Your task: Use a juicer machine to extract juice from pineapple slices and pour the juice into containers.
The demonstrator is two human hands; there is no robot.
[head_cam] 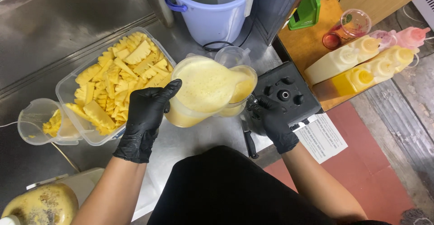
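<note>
My left hand [143, 119], in a black glove, grips a clear blender jug [199, 91] full of frothy yellow juice and tilts it to the right. Its spout sits over a clear plastic cup [239, 87], which is nearly full of the same juice. My right hand [272, 121], also gloved in black, holds that cup from the right, beside the black blender base [284, 94].
A clear tub of cut pineapple spears [118, 78] stands at the left with a small jug of pineapple bits [43, 123] next to it. A blue bucket [209, 12] is at the back. Squeeze bottles [361, 62] lie on the wooden shelf at right. A knife [247, 139] rests on the steel counter.
</note>
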